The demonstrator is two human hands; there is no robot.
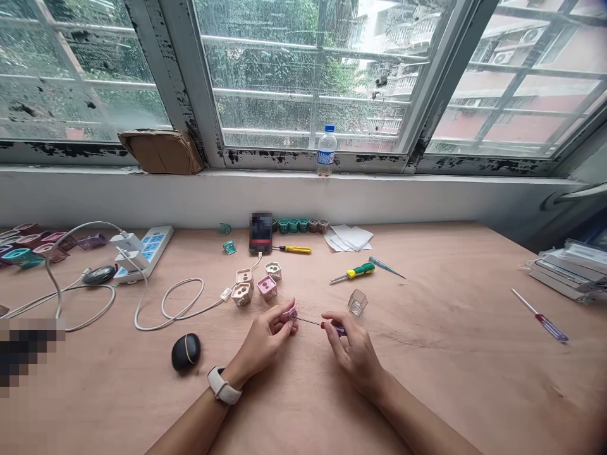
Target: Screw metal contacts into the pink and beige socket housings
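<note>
My left hand [270, 338] pinches a small pink pencil sharpener [290, 312] between thumb and fingers, partly covering it. In my right hand [353, 347] is a screwdriver [310, 322] with a thin metal shaft, a red collar and a dark purple handle. Its tip meets or nearly meets the sharpener's right side; the exact contact is too small to make out. Just beyond the left hand stand a pink two-hole sharpener [267, 288] and several beige ones, among them a front beige sharpener [241, 294]. A clear plastic cup [357, 303] lies beside my right hand.
Farther back are a green-yellow screwdriver [361, 271], a blue slim screwdriver [386, 268], a yellow-handled tool [298, 249], a phone [260, 234] and white papers [349, 237]. A power strip [150, 249] with cables and a black case [186, 352] are leftward. Another screwdriver [550, 327] lies right.
</note>
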